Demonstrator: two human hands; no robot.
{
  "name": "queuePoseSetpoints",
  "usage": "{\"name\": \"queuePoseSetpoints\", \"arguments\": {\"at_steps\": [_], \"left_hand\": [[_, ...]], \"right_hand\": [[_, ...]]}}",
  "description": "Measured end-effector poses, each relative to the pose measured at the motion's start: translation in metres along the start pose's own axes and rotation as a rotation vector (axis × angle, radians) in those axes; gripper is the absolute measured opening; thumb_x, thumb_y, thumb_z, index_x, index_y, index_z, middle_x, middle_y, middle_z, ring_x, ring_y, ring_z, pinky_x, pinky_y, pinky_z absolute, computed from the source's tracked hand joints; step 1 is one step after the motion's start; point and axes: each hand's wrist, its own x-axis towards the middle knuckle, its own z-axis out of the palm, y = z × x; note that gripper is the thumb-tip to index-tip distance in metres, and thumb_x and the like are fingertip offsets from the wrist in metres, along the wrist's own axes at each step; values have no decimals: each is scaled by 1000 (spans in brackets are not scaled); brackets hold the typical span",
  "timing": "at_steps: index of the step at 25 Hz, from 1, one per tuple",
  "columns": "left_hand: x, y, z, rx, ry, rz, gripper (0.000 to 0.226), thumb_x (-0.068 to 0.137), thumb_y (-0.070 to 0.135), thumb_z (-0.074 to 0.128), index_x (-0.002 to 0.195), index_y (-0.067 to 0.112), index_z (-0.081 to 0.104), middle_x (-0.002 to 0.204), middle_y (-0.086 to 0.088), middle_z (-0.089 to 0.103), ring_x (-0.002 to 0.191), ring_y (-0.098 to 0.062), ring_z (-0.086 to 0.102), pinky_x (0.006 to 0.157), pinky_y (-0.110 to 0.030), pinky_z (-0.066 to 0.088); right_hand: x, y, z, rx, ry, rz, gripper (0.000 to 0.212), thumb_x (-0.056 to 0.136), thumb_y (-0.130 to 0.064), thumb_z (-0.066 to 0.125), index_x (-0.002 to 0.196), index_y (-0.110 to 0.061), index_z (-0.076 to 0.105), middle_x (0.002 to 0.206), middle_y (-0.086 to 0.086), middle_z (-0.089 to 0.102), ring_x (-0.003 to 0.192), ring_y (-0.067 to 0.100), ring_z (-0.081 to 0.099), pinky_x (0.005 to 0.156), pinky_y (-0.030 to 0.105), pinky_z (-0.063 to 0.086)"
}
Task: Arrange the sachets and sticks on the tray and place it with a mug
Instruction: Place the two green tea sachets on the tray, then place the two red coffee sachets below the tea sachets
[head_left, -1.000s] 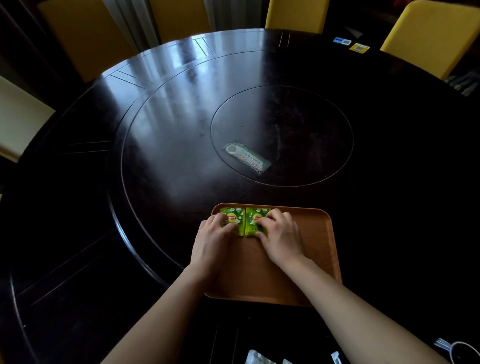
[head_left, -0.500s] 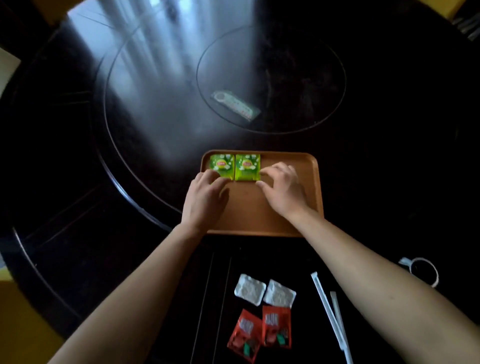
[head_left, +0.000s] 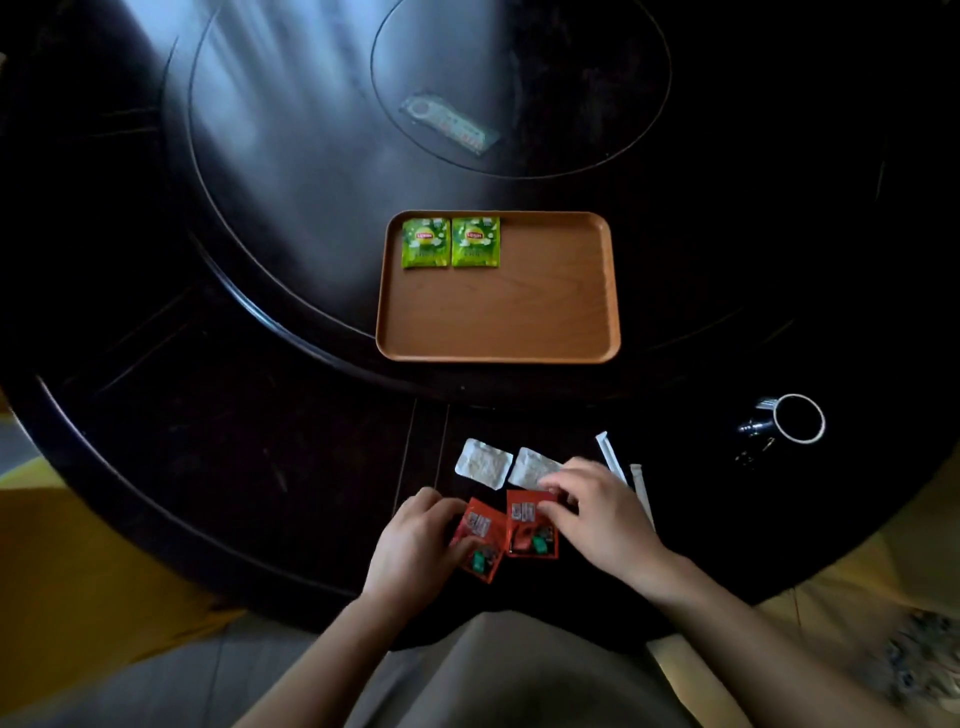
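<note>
A wooden tray (head_left: 519, 322) lies on the dark round table. Two green sachets (head_left: 451, 242) sit side by side in its far left corner. Near the table's front edge lie two red sachets: my left hand (head_left: 415, 545) pinches the left red sachet (head_left: 483, 540), and my right hand (head_left: 597, 514) has its fingers on the right red sachet (head_left: 527, 530). Just beyond them lie two white sachets (head_left: 483, 462), the right one partly under my right hand. Two white sticks (head_left: 613, 460) lie to the right. A dark mug (head_left: 795, 418) with a white rim stands further right.
A clear-wrapped packet (head_left: 449, 124) lies on the table's inner disc beyond the tray. The raised turntable's rim (head_left: 291, 332) curves under the tray's near edge. My lap and a yellow seat show below the table's edge.
Both hands have left the green sachets on the tray and come back toward me to the red sachets. The view has tilted down, so the mug, sticks and other sachets show.
</note>
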Motion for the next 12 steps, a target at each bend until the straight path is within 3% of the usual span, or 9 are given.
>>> {"name": "queuePoseSetpoints", "arguments": {"at_steps": [3, 6, 12], "left_hand": [[-7, 1, 12, 90, -38, -61, 56, 76, 54, 75, 125, 30, 62, 102, 11, 52, 97, -8, 52, 80, -27, 51], [-8, 5, 21, 164, -30, -106, 67, 71, 58, 75, 128, 29, 57, 109, 7, 52, 103, -13, 52, 80, -30, 52], [-7, 18, 38, 220, 48, -208, 51, 76, 41, 74, 120, 23, 56, 103, 3, 58, 95, -17, 56, 73, -26, 48]], "right_hand": [[-15, 5, 19, -61, -18, -39, 46, 82, -39, 72, 124, -24, 60, 115, -12, 56, 104, 9, 51, 85, 24, 45], [-18, 5, 34, -203, -3, -118, 57, 77, -41, 75, 127, -25, 54, 120, -12, 52, 102, 11, 50, 76, 24, 50], [-18, 8, 48, -398, -19, -156, 70, 71, -34, 81, 131, -21, 46, 124, -2, 49, 100, 17, 51, 74, 30, 53]]}}
